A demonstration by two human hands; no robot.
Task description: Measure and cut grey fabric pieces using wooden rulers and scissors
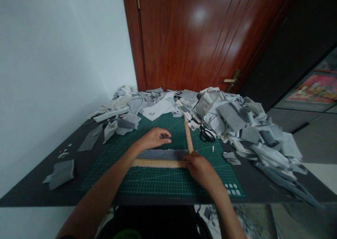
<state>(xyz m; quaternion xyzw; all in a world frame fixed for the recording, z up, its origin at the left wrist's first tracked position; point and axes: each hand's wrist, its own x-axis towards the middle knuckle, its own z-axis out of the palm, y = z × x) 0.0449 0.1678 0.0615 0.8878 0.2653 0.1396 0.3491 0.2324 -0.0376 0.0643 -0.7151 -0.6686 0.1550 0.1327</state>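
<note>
A strip of grey fabric point(165, 154) lies flat on the green cutting mat point(158, 182). Along its near edge runs a wooden L-square ruler point(160, 163), whose other arm points away from me at the right. My right hand point(200, 167) grips the ruler at its corner, fingers bent over the wood and the end of the fabric. Just above the strip hovers my left hand point(156, 139), its fingers curved and a gap showing between thumb and fingertips. I see nothing held there. Black-handled scissors point(206, 134) lie beyond the ruler, on the right.
Heaped grey and white fabric scraps point(231, 116) line the back and right of the dark table point(34, 175). A white paper pattern point(158, 109) lies among them. At the left sits a folded grey piece point(62, 174). A wooden door point(184, 38) stands behind.
</note>
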